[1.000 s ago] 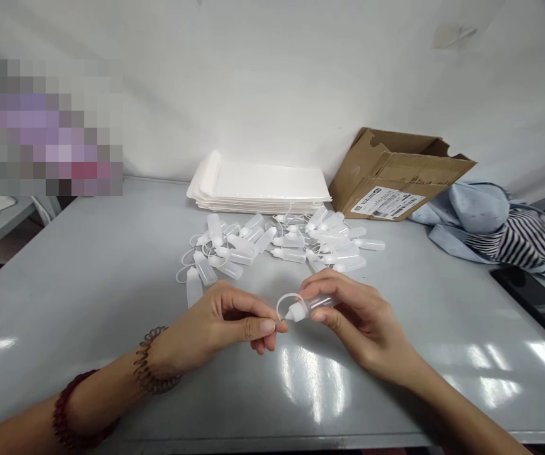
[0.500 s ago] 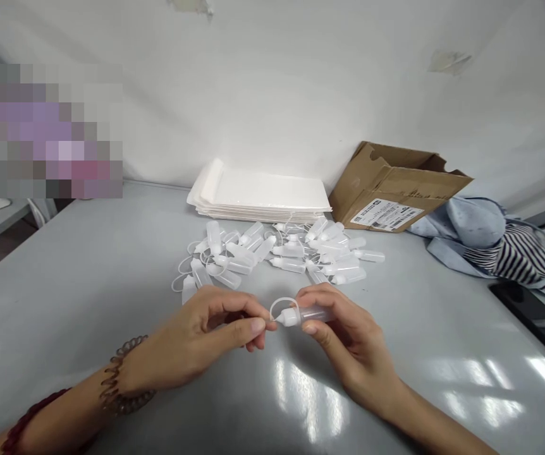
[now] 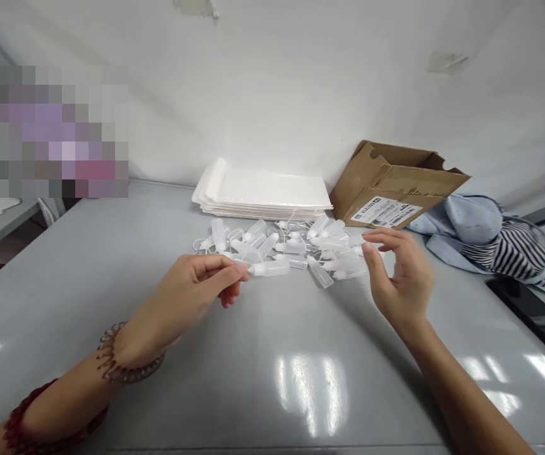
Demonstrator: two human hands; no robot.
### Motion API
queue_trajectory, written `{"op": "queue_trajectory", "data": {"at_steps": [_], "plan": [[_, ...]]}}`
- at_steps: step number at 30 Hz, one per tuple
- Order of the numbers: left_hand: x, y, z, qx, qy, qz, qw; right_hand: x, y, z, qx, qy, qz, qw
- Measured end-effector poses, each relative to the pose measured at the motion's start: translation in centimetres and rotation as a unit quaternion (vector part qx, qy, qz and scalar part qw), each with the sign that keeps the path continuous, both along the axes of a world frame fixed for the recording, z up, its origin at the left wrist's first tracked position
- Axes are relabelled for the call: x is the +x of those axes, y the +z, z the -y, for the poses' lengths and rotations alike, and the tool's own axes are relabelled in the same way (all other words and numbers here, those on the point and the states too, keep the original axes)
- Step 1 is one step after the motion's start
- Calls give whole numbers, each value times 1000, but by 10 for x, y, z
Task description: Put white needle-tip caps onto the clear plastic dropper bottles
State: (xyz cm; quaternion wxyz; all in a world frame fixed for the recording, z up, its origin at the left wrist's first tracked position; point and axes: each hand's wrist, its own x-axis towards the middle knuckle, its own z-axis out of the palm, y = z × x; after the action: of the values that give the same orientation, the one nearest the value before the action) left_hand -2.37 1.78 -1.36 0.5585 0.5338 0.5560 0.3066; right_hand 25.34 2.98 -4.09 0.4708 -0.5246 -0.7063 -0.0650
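Note:
My left hand [image 3: 206,287] is closed in a pinch at the tip end of a small translucent dropper bottle [image 3: 272,269]. The bottle points to the right, level, at the near edge of a pile of similar dropper bottles [image 3: 296,247]. Its tip and cap are partly hidden by my thumb and fingers. My right hand [image 3: 398,272] is raised at the right end of the pile, thumb and fingers apart, with nothing in it. Several bottles in the pile have thin looped straps and white caps.
Behind the pile lies a stack of white padded envelopes [image 3: 272,189]. An open cardboard box [image 3: 396,183] leans at the back right. Blue and striped fabric [image 3: 504,243] and a black phone [image 3: 533,316] lie at the right edge of the grey table [image 3: 234,385].
My right hand has let go of the dropper bottle and moved right and away, opening. My left hand has carried the bottle left and forward to the pile.

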Motion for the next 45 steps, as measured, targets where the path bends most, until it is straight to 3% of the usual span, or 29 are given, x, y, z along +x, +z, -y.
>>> {"op": "queue_trajectory", "data": {"at_steps": [6, 11, 16, 23, 28, 31, 33, 35, 37, 39, 45], "plan": [[5, -2, -3, -73, 135, 165, 974, -4, -7, -4, -59, 74, 94, 991], [4, -4, -1, -129, 74, 178, 973, -9, -12, -2, -101, 95, 112, 984], [5, -8, 1, -138, 40, 160, 977, -6, -20, -4, -140, 97, 149, 974], [7, -8, 2, -129, -21, 114, 985, -3, -22, -6, -102, 81, 156, 979], [9, -6, 3, -124, -53, 108, 985, -10, -9, 2, -13, 72, 69, 995], [9, -6, 3, -122, -57, 110, 985, -19, 1, 15, -75, 120, -67, 988], [8, -8, 3, -125, -54, 117, 984, -24, 5, 23, -168, 158, -196, 953], [8, -8, 3, -131, -49, 127, 982, -28, 7, 28, -264, 196, -314, 891], [8, -9, 3, -137, -50, 141, 979, -31, 6, 30, -335, 228, -392, 826], [9, -9, 3, -140, -61, 147, 977, -34, 5, 30, -380, 250, -433, 778], [9, -11, 3, -131, -101, 105, 981, -41, 1, 29, -442, 286, -490, 695]]}}
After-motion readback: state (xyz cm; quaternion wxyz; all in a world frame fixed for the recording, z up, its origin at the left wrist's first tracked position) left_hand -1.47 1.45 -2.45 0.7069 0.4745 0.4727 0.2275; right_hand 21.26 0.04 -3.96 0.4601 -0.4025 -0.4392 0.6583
